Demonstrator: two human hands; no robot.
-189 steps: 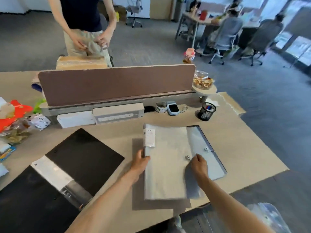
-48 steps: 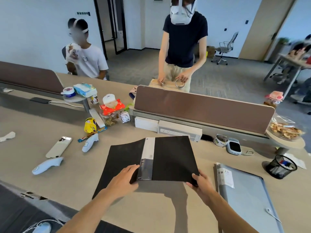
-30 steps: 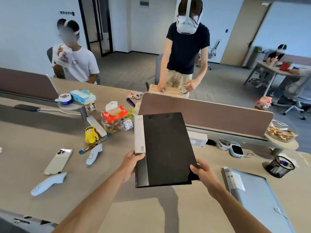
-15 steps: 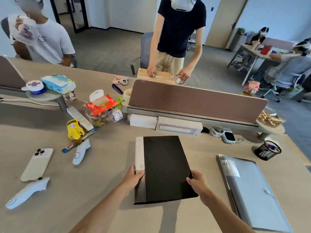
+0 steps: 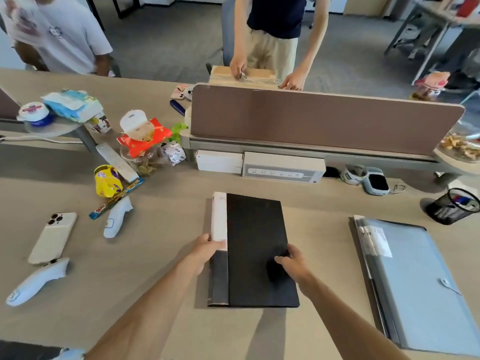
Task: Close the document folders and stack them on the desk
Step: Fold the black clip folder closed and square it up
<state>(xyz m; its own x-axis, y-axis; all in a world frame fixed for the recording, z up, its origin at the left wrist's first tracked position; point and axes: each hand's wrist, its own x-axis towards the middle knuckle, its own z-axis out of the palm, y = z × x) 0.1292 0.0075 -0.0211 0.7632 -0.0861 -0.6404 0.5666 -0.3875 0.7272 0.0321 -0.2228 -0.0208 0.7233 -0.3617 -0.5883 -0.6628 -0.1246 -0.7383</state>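
Observation:
A closed black folder [image 5: 255, 245] with a white spine label lies flat on the beige desk [image 5: 166, 255] in front of me. My left hand [image 5: 206, 252] grips its spine edge on the left. My right hand [image 5: 292, 261] holds its right edge, thumb on the cover. A closed grey-blue folder [image 5: 413, 279] with a string clasp lies flat to the right, apart from the black one.
A brown divider [image 5: 324, 118] with a power strip [image 5: 283, 167] runs across the back. Snacks, a phone [image 5: 53, 236] and two white controllers lie at the left. A black mesh pen cup [image 5: 453, 206] stands at the right. Two people stand beyond the desk.
The black folder was shut and lifted upright, then came down; it now lies flat on the desk, both hands still on its edges. The view has tilted downward.

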